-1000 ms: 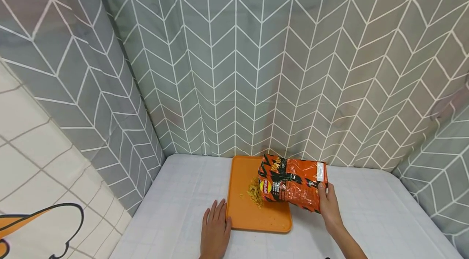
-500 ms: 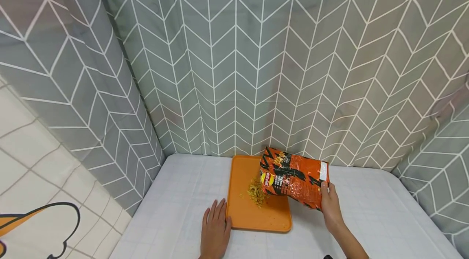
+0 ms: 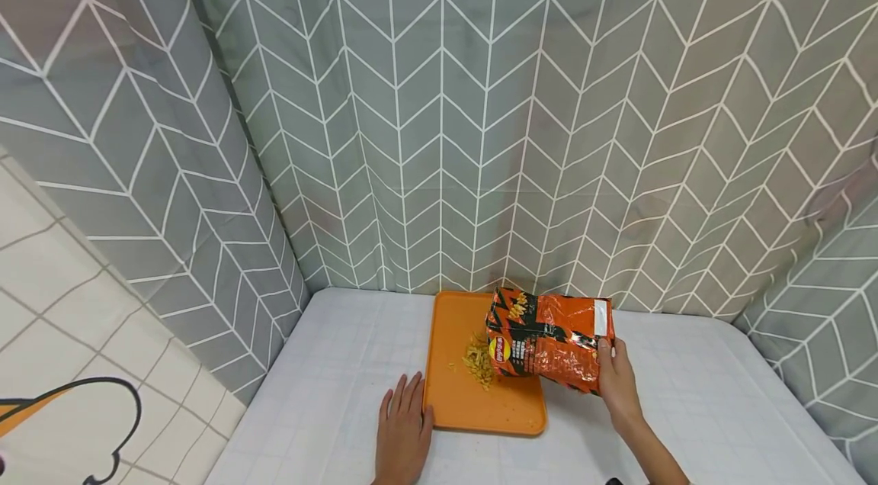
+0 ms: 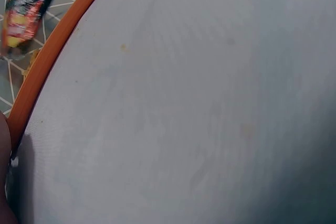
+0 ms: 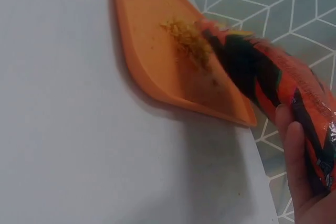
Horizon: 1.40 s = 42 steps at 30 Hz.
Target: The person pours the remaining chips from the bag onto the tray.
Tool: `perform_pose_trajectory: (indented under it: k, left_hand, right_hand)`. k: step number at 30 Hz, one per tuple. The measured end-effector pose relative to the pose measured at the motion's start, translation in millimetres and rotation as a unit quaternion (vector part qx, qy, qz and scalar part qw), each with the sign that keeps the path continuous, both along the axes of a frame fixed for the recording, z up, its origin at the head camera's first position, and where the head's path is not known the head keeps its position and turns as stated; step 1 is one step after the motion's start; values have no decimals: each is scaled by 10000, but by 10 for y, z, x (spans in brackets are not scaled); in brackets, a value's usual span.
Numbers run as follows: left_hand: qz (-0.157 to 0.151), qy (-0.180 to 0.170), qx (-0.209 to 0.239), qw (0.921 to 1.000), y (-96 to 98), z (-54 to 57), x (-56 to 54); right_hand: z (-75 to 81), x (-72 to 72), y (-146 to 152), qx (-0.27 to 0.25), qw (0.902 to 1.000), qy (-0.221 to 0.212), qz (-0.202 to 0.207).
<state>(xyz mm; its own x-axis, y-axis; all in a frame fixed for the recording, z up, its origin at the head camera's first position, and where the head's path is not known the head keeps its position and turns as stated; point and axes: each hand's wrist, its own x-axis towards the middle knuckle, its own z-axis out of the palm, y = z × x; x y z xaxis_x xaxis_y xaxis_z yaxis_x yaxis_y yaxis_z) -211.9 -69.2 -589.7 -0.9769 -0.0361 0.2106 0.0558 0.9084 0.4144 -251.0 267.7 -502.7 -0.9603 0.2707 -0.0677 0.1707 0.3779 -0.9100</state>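
- Right hand (image 3: 620, 386): fingers grasp the right-hand end of an orange-and-black snack bag (image 3: 555, 351), thumb on the upper face; in the right wrist view, fingers lie along the bag's side.
- Bag position: held on its side, left end over the orange tray (image 3: 473, 412), right end out beyond the tray's right edge, above the white cloth (image 3: 343, 386). Shadow falls on tray and cloth below.
- Bag markings: yellow round logo (image 3: 500, 349) near the left end, white label (image 3: 600, 317) near the gripped end. Film is creased and glossy.
- Yellow snack pieces (image 3: 478, 364): loose heap on the tray, right beside the bag's left end and partly hidden by it. A few small bits lie apart from the heap on the tray surface.
- Left hand (image 3: 403, 428): released, back of the hand up, fingers extended on the cloth at the tray's left edge; index finger and thumb lie at the rim. Whether they press on it, cannot tell.
- Left wrist view: mostly cloth, with small specks on it; the tray rim crosses the upper left and the bag beyond it is blurred.
- Surroundings: grey curtain (image 3: 439, 126) with white chevron lines behind the table; at left, a pale panel (image 3: 89, 317) with a grid and part of a cartoon outline.
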Motion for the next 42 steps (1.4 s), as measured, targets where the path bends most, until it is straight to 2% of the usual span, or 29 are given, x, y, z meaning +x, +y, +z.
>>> perform_pose_trajectory:
  k: [3,9,15,18,21,26,33,38,42]
  left_hand:
    - [-32,5,49,10000,-2,10,12]
    - [-29,16,6,10000,-5,17,12]
    - [-23,-69,16,10000,-8,40,12]
    - [-32,-83,32,10000,-12,51,15]
    - [-47,-70,53,10000,-15,59,20]
    - [3,-73,11,10000,-4,63,11]
    - [38,-42,60,10000,-5,28,-7]
    - [76,-62,32,9999,-3,23,-8]
    - [80,-36,-25,10000,3,21,-14]
  right_hand:
    - [11,16,1,416,9991,22,5]
    - [29,12,24,-7,10000,-49,-6]
    - [21,-3,39,256,9996,-135,45]
    - [31,-2,39,-147,9997,-204,33]
    - [33,-11,43,-260,9995,-191,-15]
    - [18,-13,56,91,9997,-205,10]
    - [73,2,38,-9,9999,-122,-112]
    - [99,10,35,542,9983,47,-217]
    - [88,7,53,107,9995,-53,-300]
